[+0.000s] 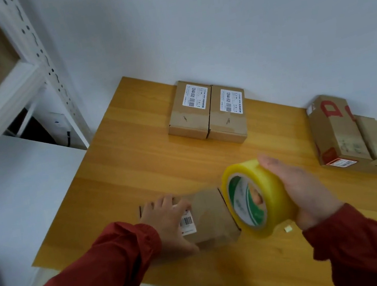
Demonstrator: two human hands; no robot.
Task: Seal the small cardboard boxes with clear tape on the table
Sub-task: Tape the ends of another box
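Observation:
A small cardboard box (212, 215) with a white barcode label lies near the front of the wooden table (135, 156). My left hand (167, 220) rests flat on its top, covering the left part, thumb along the near side. My right hand (305, 188) grips a big roll of clear yellowish tape (256, 197) with a green-and-white core, held on edge right against the box's right end. A stretch of tape seems to lie over the box's right half.
Two labelled small boxes (206, 111) sit side by side at the table's back. Two more boxes (354, 135), one with red print, stand at the right edge. A white metal shelf (23, 70) rises at the left. A small scrap (288, 228) lies by the roll.

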